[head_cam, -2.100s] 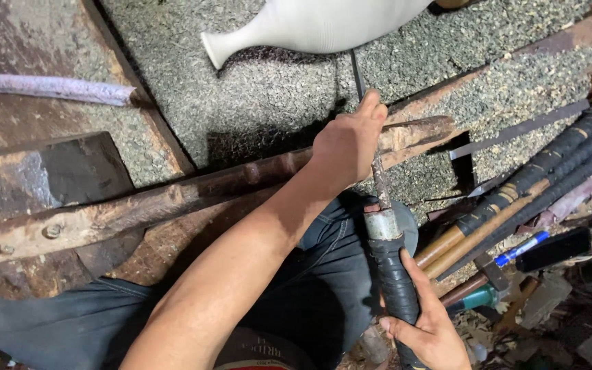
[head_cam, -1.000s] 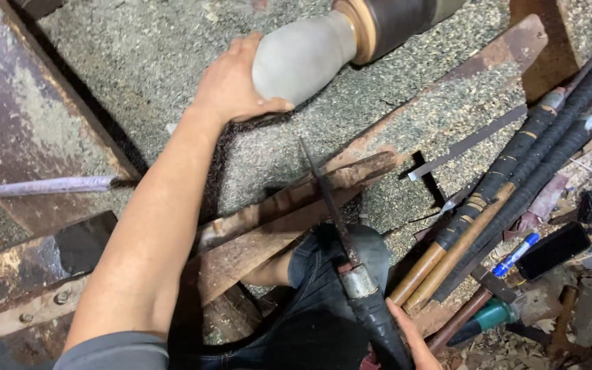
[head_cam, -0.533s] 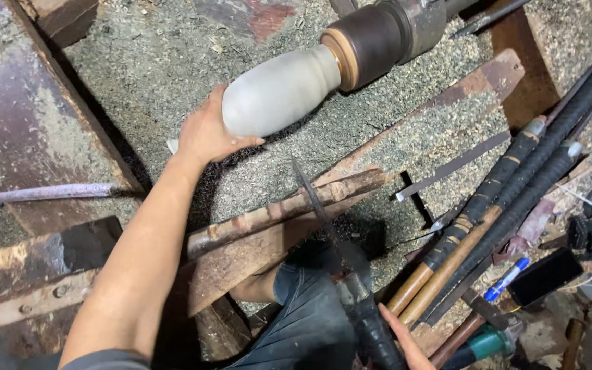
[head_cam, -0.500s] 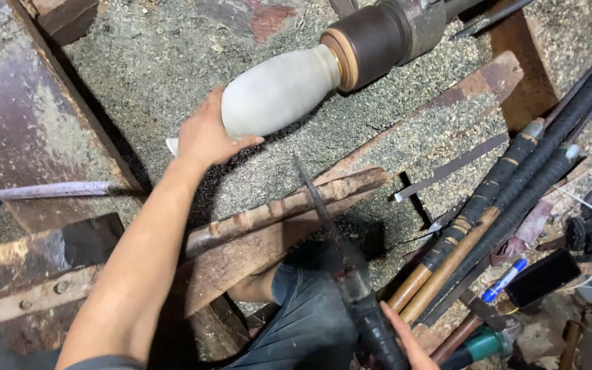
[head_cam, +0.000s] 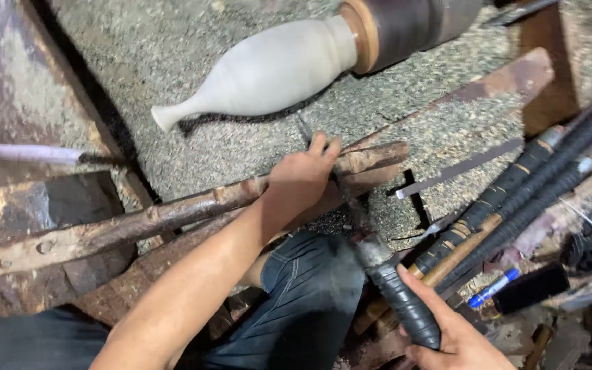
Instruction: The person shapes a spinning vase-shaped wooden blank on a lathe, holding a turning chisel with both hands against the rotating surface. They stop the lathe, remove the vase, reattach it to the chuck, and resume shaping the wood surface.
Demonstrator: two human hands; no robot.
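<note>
A: What is mounted on the lathe?

B: A pale vase (head_cam: 268, 72), bottle-shaped, lying on its side. Its broad base sits against a tan disc on the dark chuck (head_cam: 405, 27) at upper right; its narrow neck points lower left, free of any support. It hangs above a bed of shavings (head_cam: 173, 41).

A: Where is the left hand?

B: The left hand (head_cam: 301, 179) lies over the rusty tool rest (head_cam: 173, 212), a long bar running just below the vase. Its fingers are curled down around the thin blade (head_cam: 305, 130) where the blade crosses the bar. Judged from this, the bar serves as a fulcrum and the hand pins the steel against it.

A: And the right?

B: The right hand (head_cam: 447, 336) is closed around the black taped handle (head_cam: 399, 301) at lower right, well back from the rest. Such a rear grip seems to give leverage over the tip.

A: Does the tip touch the vase?

B: It ends just beneath the belly; whether it touches cannot be told.

A: What lies alongside?

B: Spare long tools (head_cam: 515, 199) with dark wrapped handles lie in a row at right, near the right hand. A flat steel strip (head_cam: 457, 168) rests on the shavings, and a blue pen (head_cam: 493, 288) lies lower right. A jeans-clad knee (head_cam: 310, 294) sits under the rest.
</note>
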